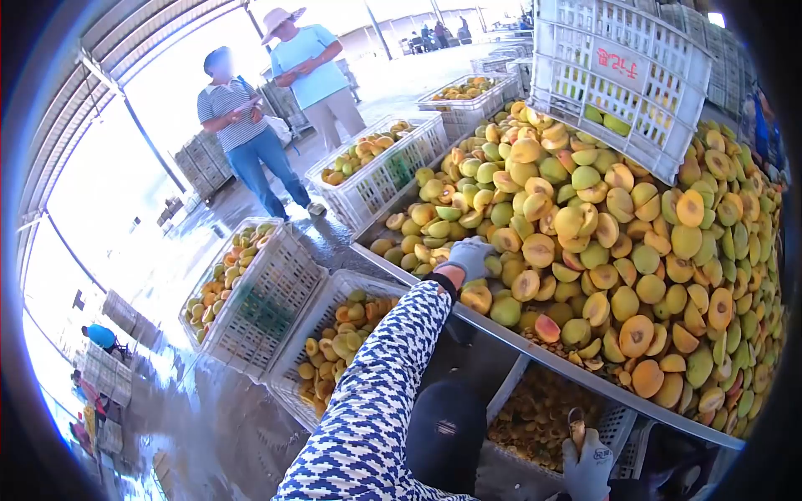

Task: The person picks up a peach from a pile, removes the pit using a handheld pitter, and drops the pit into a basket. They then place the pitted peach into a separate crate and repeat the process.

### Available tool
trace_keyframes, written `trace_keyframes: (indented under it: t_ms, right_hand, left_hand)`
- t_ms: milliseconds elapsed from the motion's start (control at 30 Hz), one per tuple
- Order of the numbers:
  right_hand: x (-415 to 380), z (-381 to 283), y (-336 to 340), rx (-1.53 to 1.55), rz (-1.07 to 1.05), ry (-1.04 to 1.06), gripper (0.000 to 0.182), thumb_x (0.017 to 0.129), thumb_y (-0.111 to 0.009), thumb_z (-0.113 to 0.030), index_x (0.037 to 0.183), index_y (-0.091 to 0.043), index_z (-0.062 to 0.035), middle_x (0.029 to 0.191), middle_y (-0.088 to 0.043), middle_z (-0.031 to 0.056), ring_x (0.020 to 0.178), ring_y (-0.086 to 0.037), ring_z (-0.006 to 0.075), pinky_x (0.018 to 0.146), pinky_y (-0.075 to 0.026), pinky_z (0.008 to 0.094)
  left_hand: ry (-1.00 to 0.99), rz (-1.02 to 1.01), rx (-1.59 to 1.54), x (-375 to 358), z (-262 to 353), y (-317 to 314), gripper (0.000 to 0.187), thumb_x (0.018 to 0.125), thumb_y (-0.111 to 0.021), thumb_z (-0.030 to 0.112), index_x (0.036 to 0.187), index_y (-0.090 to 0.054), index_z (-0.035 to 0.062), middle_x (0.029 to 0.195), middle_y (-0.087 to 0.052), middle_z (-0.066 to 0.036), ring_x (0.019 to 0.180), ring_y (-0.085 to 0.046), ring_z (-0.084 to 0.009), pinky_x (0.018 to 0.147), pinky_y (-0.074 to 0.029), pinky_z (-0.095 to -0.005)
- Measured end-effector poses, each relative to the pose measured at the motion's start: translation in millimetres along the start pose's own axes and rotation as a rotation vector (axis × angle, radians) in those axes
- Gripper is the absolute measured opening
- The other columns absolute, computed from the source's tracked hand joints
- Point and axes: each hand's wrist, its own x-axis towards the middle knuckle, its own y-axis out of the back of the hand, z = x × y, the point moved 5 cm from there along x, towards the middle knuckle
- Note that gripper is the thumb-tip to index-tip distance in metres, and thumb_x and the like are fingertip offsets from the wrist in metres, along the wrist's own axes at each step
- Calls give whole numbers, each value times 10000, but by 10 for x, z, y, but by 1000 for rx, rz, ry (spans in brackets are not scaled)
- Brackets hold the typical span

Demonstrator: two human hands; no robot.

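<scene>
My left hand [469,257], in a grey glove, reaches over the metal table's near rim [535,349] into a heap of yellow-green peaches [585,221], many of them halved. Its fingers curve down among the fruit beside a greenish peach; their tips are hidden, so any grip cannot be made out. Low at the right, my gloved right hand [589,463] is closed around a short spoon-like tool [576,426] with a rounded tip. That tool is held above a crate [507,386] of brown pits and scraps under the table edge.
A white crate [618,75] stands tilted on the heap. Crates of peaches, one a near crate [288,392] and one a taller crate [263,313], stand on the wet floor at left. Two people, one in a striped shirt [230,113], one in a light-blue shirt [309,71], stand beyond.
</scene>
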Motion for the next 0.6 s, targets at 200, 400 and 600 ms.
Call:
trace_keyframes:
  t_ms: [200,400,600]
  right_hand:
    - [184,-112,92,252,-42,-412,199,837,-574,-202,857,-493,-22,618,-535,187,585,-551,384,499,-408,435]
    - [284,-234,75,391,61,-421,184,865,-535,-187,861,-502,-6,633,-542,181,584,-549,359,514,-409,417]
    - [381,-389,5,658,130,-411,165,861,-564,-147,835,-494,1,620,-537,180,582,-541,376,494,-397,419]
  left_hand:
    - [13,168,-133,-317,174,267,437,661,-732,269,1040,-552,149,1051,-554,-134,985,-554,-318,798,-455,-415]
    - [72,3,-1619,-1330,816,768,368,818,-624,190,1148,-464,160,798,-569,-16,503,-512,-108,426,-387,-228]
    - [351,-177,-2271,-2090,1557,110,525,870,-396,607,885,-560,109,670,-561,-1,475,-470,-86,381,-329,-187]
